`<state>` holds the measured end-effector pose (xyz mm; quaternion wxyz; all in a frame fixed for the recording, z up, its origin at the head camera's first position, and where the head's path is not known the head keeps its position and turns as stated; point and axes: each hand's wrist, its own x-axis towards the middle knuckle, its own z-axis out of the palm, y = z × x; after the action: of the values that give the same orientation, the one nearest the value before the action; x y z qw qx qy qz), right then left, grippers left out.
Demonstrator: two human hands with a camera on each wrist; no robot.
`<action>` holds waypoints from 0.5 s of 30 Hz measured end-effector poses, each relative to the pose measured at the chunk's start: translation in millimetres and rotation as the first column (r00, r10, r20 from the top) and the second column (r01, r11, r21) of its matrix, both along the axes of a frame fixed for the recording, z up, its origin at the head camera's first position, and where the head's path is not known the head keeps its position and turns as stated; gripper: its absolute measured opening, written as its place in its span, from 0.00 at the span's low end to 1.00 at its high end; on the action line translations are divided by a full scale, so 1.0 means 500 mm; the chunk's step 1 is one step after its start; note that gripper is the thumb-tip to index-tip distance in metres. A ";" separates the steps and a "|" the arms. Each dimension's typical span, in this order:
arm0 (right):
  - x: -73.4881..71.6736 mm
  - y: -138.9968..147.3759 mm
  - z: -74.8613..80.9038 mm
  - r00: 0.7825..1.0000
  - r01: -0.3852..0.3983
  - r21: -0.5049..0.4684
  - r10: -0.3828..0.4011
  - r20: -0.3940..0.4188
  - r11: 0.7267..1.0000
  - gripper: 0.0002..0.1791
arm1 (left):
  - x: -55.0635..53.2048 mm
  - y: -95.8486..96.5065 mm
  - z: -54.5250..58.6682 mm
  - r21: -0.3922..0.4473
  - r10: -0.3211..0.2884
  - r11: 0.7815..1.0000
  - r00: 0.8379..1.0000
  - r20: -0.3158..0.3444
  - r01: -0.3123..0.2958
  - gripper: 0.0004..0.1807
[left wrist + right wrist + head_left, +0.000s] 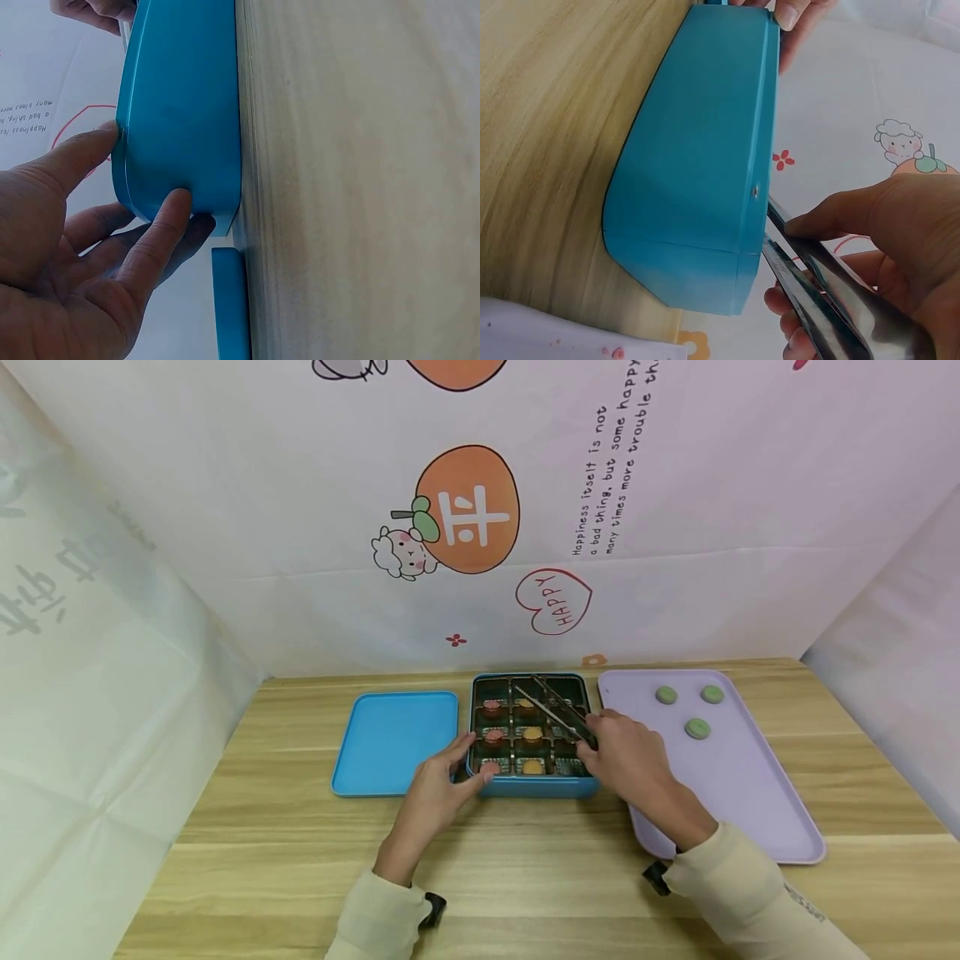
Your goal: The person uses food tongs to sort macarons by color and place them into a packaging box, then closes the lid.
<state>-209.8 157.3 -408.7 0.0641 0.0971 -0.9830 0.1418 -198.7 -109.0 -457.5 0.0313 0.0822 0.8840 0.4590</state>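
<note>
A blue box (pixel 540 787) with a dark divided insert stands on the table. Pink pieces (pixel 493 735) sit in its left column and yellow pieces (pixel 532 733) in the middle one. My left hand (pixel 438 781) rests on the near left corner, thumb at the front rim and fairly straight fingers along the side, as the left wrist view shows. In my right hand (pixel 630 756), at the box's right side, I grip metal tongs (pixel 832 289). Their two arms stand apart over the insert, tips above the far middle compartments. The right column is partly hidden by tongs and hand.
A lilac tray (pixel 738 793) lies right of the box, with round green pieces (pixel 697 728) toward its far end. Left of the box lies a flat blue lid (pixel 397 743). A printed cloth (pixel 337 610) hangs behind the wooden table (pixel 517 877).
</note>
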 end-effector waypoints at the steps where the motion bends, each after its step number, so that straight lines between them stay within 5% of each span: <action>1: -0.001 0.002 0.001 1.000 0.006 0.000 -0.006 0.007 1.000 0.20 | 0.000 0.000 0.000 -0.004 -0.002 1.000 1.000 -0.003 0.002 0.38; 15: 0.003 0.095 0.019 0.996 0.089 -0.028 -0.088 0.016 0.996 0.19 | 0.000 0.000 0.000 -0.014 -0.002 1.000 1.000 -0.006 0.002 0.37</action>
<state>-208.6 204.7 -399.0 0.0645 0.0515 -0.9847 0.1537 -198.7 -108.8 -457.7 0.0296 0.0841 0.8872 0.4527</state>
